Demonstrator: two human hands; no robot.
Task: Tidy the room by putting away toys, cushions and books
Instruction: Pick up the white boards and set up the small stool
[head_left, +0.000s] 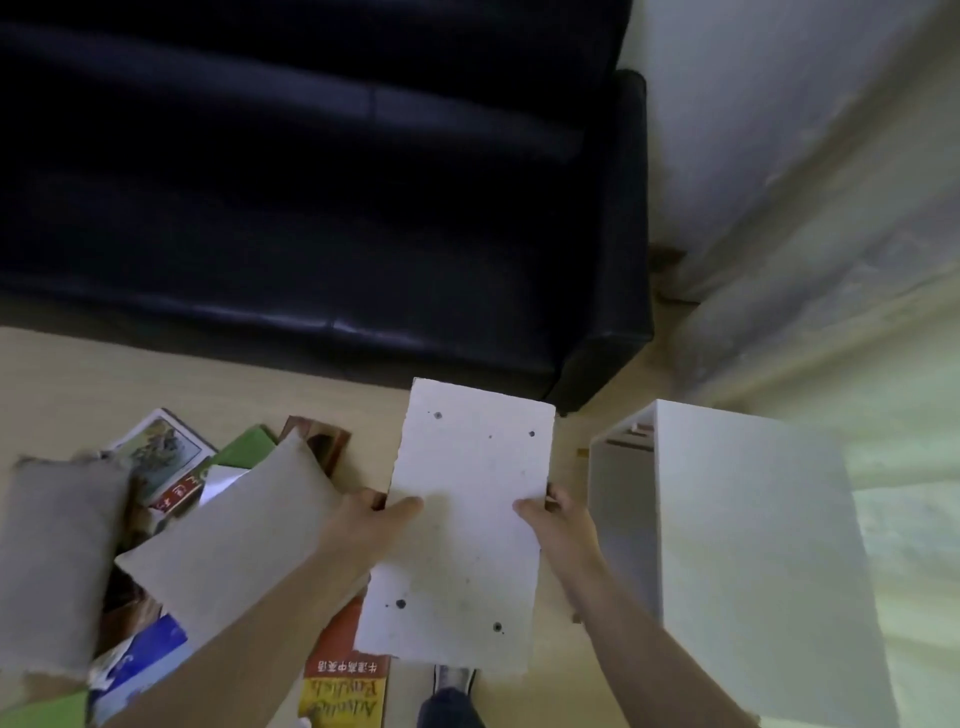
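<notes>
I hold a white book (462, 525) with a speckled, worn cover flat above the floor, in the middle of the view. My left hand (374, 519) grips its left edge, thumb on top. My right hand (556, 525) grips its right edge, thumb on top. To the left, two beige cushions (244, 530) (52, 561) lie on the floor over a scatter of several books (161, 457). An orange and yellow book (343, 680) lies below the white one.
A black leather sofa (311, 182) fills the upper left. A white open-fronted shelf unit (737, 545) stands on the right, close to my right hand. Pale wooden floor (78, 374) lies between. My shoe (452, 680) shows at the bottom.
</notes>
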